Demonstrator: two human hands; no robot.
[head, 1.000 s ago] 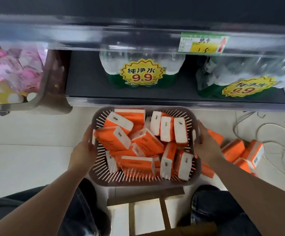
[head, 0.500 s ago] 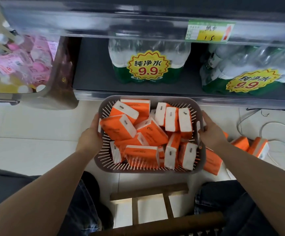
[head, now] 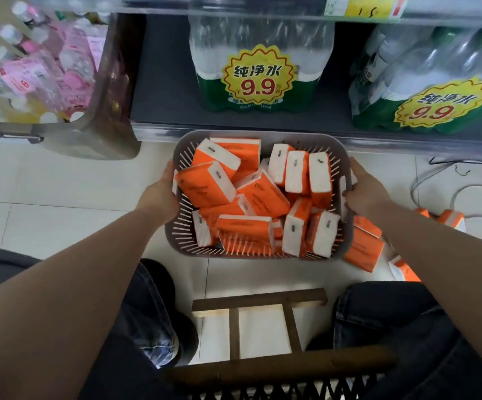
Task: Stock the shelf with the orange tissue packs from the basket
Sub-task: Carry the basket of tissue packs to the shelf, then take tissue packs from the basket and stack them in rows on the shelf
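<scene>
A grey slotted basket (head: 263, 135) full of several orange tissue packs (head: 205, 184) sits in front of me, just below the dark bottom shelf (head: 164, 90). My left hand (head: 159, 194) grips the basket's left rim. My right hand (head: 362, 190) grips its right rim. More orange tissue packs (head: 362, 251) lie on the floor to the right of the basket.
Shrink-wrapped water bottle packs (head: 260, 67) with yellow 9.9 price stickers stand on the shelf. A bin of pink-labelled bottles (head: 46, 70) stands at the left. A wooden stool frame (head: 260, 301) is between my knees. Cables (head: 447, 180) lie on the tiled floor at right.
Both hands carried the basket forward, closer to the bottom shelf's edge, and the view moved nearer to the shelf.
</scene>
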